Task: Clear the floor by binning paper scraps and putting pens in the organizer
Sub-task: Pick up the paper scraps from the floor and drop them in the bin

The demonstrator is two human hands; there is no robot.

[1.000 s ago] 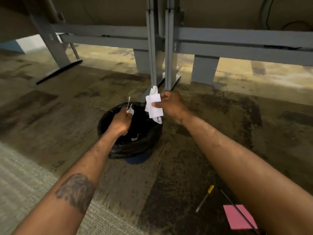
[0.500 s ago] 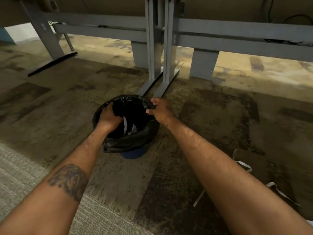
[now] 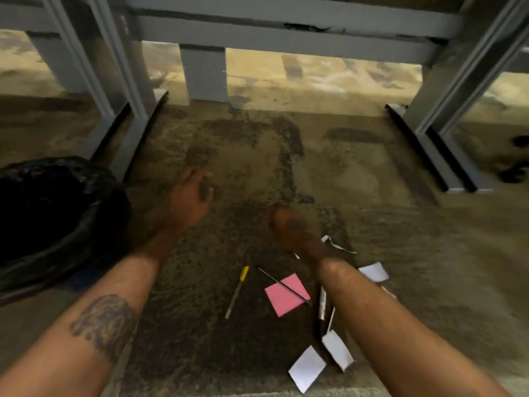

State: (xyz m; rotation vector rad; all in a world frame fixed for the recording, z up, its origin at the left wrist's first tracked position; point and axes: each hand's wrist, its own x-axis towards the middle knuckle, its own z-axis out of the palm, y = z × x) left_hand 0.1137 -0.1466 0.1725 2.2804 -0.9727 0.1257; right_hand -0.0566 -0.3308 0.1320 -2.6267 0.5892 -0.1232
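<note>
The black-lined bin (image 3: 48, 219) stands at the left edge of the view. My left hand (image 3: 189, 199) hovers over the carpet to the right of it, fingers apart and empty. My right hand (image 3: 289, 230) is blurred, fingers curled downward, with nothing seen in it. Below the hands lie a yellow-capped pen (image 3: 237, 292), a thin black pen (image 3: 283, 286) across a pink sticky note (image 3: 282, 299), and a silver marker (image 3: 322, 303) beside my right forearm. White paper scraps lie at the lower right (image 3: 307, 368), (image 3: 337, 349), and right of my wrist (image 3: 373, 272). No organizer is in view.
Grey desk legs (image 3: 126, 118) stand just behind the bin, and another desk foot (image 3: 440, 156) runs along the floor at the right. A curled paper strip (image 3: 337, 246) lies near my right hand. Dark objects (image 3: 515, 173) sit at the far right edge.
Both hands let the white scraps go into the bin and drew out of it. The view swung right, so the bin now sits at the left and the pens and notes show.
</note>
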